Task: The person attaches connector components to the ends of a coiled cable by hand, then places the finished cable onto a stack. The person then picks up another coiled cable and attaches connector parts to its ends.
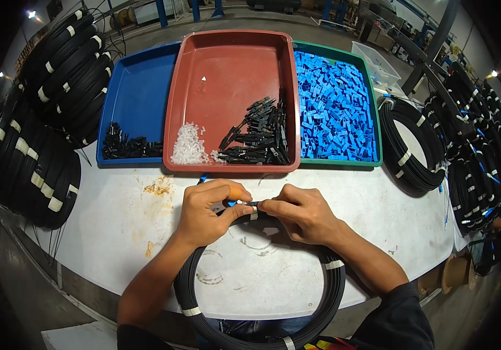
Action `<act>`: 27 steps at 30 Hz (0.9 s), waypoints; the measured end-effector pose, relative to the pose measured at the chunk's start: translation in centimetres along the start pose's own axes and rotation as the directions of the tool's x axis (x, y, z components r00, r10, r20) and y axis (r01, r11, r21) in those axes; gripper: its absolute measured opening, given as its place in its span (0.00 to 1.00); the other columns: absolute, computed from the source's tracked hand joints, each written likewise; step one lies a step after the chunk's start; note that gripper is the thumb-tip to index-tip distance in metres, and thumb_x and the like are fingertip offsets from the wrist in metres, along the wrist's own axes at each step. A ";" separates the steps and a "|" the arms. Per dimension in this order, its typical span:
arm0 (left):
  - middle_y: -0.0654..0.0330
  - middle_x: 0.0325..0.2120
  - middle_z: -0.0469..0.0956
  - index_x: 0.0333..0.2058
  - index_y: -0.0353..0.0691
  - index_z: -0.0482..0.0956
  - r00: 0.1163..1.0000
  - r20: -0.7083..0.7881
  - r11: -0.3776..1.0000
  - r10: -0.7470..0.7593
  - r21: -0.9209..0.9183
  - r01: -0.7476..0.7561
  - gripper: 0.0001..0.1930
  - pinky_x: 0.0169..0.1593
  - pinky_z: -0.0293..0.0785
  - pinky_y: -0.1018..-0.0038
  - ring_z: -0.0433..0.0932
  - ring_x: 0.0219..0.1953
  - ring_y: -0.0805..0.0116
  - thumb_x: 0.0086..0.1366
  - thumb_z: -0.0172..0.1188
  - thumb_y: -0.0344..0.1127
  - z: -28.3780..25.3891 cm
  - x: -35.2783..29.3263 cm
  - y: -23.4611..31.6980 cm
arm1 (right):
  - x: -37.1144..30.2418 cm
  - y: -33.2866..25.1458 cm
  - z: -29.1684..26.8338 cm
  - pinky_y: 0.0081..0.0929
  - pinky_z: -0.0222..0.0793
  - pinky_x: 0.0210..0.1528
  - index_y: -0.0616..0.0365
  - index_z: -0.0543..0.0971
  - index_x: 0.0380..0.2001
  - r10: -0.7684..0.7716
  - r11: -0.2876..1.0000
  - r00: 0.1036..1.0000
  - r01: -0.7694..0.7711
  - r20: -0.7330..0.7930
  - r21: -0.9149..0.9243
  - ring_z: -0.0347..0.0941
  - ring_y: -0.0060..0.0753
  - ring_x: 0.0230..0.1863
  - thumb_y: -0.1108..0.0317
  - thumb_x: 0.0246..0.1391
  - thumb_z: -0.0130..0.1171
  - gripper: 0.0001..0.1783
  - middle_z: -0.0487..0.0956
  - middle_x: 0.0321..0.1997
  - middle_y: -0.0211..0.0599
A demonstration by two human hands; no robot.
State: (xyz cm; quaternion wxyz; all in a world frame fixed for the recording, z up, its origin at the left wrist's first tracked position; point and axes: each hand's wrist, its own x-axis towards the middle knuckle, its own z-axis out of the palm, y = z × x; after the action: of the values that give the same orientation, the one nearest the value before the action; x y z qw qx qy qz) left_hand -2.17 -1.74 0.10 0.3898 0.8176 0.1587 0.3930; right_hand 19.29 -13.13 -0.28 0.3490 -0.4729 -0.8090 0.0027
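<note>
Both hands meet over the top of a coil of black cable [335, 286] bound with white tape, its lower part over the table's front edge. My left hand [207, 211], with an orange wrap on one finger, pinches a small blue connector [230, 203] with a white tip. My right hand [306, 213] is closed on a thin black connector body [253, 203], which reaches to the left fingertips. Whether the two pieces are joined is hidden by the fingers. Another blue connector piece [204, 177] shows just beyond my left hand.
A red tray [233, 166] holds white sleeves and black connector parts. It overlaps a blue tray [128, 160] of black pieces and a green tray [344, 164] of blue clips. Cable coils stand at left [34, 169] and right [414, 149]. Stains mark the white table [128, 233].
</note>
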 end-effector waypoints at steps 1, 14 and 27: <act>0.57 0.32 0.86 0.32 0.34 0.86 1.000 0.001 1.000 0.005 0.003 -0.005 0.08 0.35 0.79 0.73 0.84 0.33 0.67 0.54 0.76 0.26 0.0 0.0 0.2 | -0.1 -0.1 -0.1 0.35 0.72 0.25 0.47 0.80 0.50 0.012 1.000 0.999 -0.012 0.033 0.000 0.74 0.37 0.25 0.75 0.42 0.67 0.27 0.70 0.31 0.33; 0.53 0.31 0.85 0.31 0.29 0.83 0.999 0.025 0.999 -0.037 -0.019 0.038 0.07 0.34 0.80 0.73 0.83 0.28 0.68 0.53 0.71 0.17 0.5 -0.5 0.0 | 0.8 -0.5 -0.2 0.42 0.73 0.28 0.48 0.78 0.51 0.117 0.986 0.979 -0.134 0.169 0.094 0.74 0.46 0.26 0.77 0.40 0.62 0.29 0.71 0.31 0.37; 0.57 0.28 0.85 0.33 0.31 0.83 0.999 0.007 0.998 -0.045 0.040 0.045 0.06 0.30 0.75 0.75 0.82 0.28 0.71 0.57 0.72 0.23 0.5 -0.2 0.1 | 0.5 -0.2 -0.1 0.44 0.73 0.29 0.51 0.76 0.51 0.130 0.971 0.987 -0.147 0.098 0.190 0.75 0.50 0.28 0.75 0.54 0.64 0.20 0.72 0.33 0.40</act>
State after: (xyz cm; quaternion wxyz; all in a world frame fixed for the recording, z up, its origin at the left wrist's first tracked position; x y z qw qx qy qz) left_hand -1.96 -2.13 -0.14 0.3830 0.8230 0.1832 0.3775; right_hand 19.00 -12.89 0.12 0.3582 -0.4908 -0.7840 0.1272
